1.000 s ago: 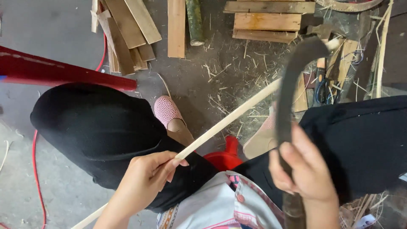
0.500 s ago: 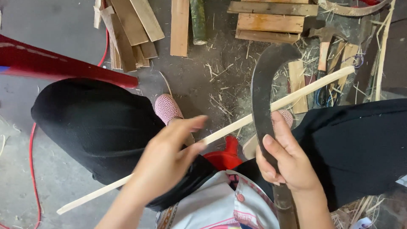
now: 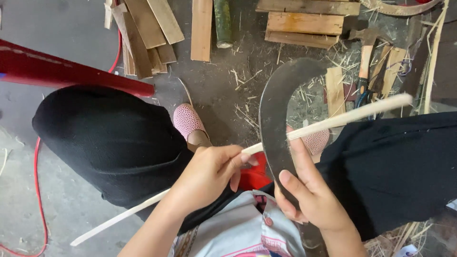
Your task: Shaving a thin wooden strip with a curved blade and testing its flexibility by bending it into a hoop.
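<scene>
Nearest the camera, I have the left hand (image 3: pixel 209 173) closed around a pale bamboo strip (image 3: pixel 342 118), its grip pinching the strip between thumb and fingers just short of the blade. Beside it the right hand (image 3: pixel 312 197) wraps the lower part of a dark curved knife (image 3: pixel 276 114); here the grip is closed on the tool, with the index finger stretched up along the flat of the blade. The strip crosses the blade at an angle, lying over its inner edge above the lap, between the two knees in black trousers (image 3: pixel 109 143). I judge the step in hand to be shaving or splitting the strip against the held blade; the next move would call for a steady pull of the strip with the blade kept at a fixed angle. Farther off, on the floor, lie a pink shoe (image 3: pixel 186 121), wood planks (image 3: pixel 304 21), shavings and a hatchet (image 3: pixel 365 47). The knife handle is cut off at the lower edge; the exact contact of edge and strip is hidden by the blade.
</scene>
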